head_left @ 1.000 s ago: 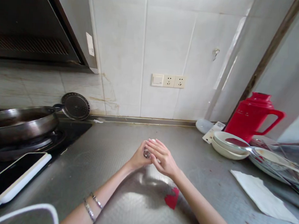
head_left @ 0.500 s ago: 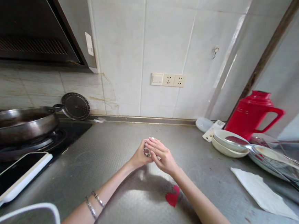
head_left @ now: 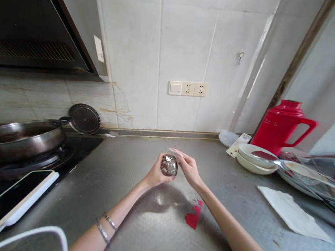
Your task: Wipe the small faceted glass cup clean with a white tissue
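A small shiny clear container [head_left: 169, 165], dark in its middle, is tilted above the counter. My left hand [head_left: 155, 173] is wrapped round it from the left and below. At the container's upper right edge, my right hand [head_left: 189, 169] pinches a thin whitish piece [head_left: 175, 152], perhaps tissue or film; its exact nature is unclear. Torn red scraps [head_left: 193, 216] lie on the counter below my right wrist.
A pan [head_left: 24, 137] sits on the stove at the left, with a phone [head_left: 13, 198] and white cable [head_left: 31, 232] nearer. On the right are a red thermos [head_left: 280, 126], stacked bowls [head_left: 254, 165], plates and a white tissue [head_left: 294, 214] on the metal counter [head_left: 119, 148].
My right hand has shifted off the front of the container to its upper right, uncovering it. More of the red scraps shows beside my right forearm.
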`<action>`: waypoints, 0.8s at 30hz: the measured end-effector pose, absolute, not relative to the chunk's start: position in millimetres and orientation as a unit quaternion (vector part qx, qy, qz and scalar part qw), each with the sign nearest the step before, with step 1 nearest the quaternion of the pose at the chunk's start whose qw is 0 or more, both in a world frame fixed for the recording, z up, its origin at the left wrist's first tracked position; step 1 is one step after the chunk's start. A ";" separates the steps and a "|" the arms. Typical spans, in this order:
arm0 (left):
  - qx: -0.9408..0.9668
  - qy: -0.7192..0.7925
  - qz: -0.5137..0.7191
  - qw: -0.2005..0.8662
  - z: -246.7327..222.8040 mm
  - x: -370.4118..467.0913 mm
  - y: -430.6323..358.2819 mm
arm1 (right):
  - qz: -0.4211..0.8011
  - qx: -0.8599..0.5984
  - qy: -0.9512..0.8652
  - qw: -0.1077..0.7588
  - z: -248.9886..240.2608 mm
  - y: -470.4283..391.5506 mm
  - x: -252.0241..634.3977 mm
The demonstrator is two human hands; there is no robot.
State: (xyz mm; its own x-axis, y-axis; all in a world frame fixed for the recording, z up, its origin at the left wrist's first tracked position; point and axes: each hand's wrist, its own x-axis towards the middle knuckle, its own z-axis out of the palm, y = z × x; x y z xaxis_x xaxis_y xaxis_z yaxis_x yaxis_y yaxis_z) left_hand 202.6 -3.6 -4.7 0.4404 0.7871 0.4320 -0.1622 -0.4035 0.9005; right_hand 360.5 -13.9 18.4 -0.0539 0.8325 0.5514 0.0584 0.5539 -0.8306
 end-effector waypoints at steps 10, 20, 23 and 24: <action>0.716 0.216 0.497 0.440 -2.6 198.3 1.6 | -0.036 -0.248 -0.875 0.413 26.8 -38.1 359.5; 0.703 0.241 0.488 0.457 2.6 198.8 -0.8 | -0.061 -0.224 -0.859 0.457 24.6 -37.9 364.1; 0.717 0.240 0.481 0.443 3.5 198.7 -1.1 | -0.061 -0.207 -0.871 0.442 22.7 -41.9 357.7; 0.723 0.231 0.482 0.438 2.5 198.9 -0.9 | -0.049 -0.213 -0.870 0.442 22.3 -42.3 355.9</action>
